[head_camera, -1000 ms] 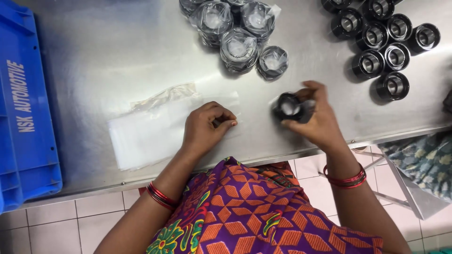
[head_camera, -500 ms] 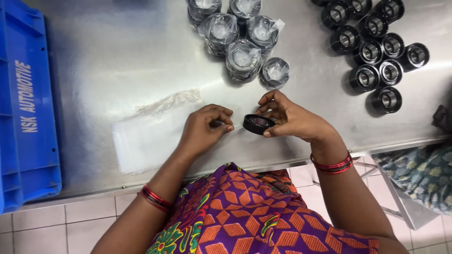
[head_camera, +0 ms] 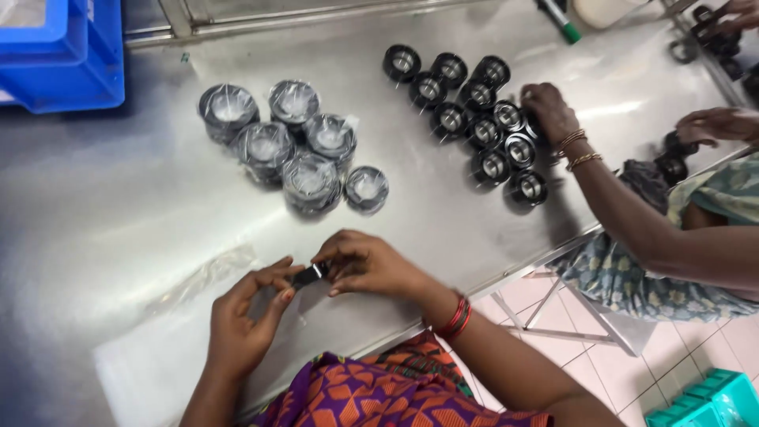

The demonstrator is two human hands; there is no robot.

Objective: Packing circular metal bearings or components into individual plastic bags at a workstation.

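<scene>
Head view over a brushed steel work table (head_camera: pixel 118 237). The person's left hand (head_camera: pixel 241 316) and right hand (head_camera: pixel 371 265) meet at the near edge of the table, both pinching one small black ring-shaped part (head_camera: pixel 310 274). The left thumb and forefinger close on the part's left end; the right fingertips close on its right end, with the remaining fingers curled in. The part is held just above the table surface, between the two hands, and shows edge-on.

A stack of clear plastic bags (head_camera: pixel 170 312) lies flat on the table to the left of and beneath the left hand. Further away, at centre, stands a cluster of black round parts wrapped in clear plastic (head_camera: pixel 296 146). To the far right stands a group of unwrapped black round parts with bright metal centres (head_camera: pixel 474 111); a co-worker's hand (head_camera: pixel 549 111) rests against this group. A blue plastic crate (head_camera: pixel 67 51) occupies the far left corner.
</scene>
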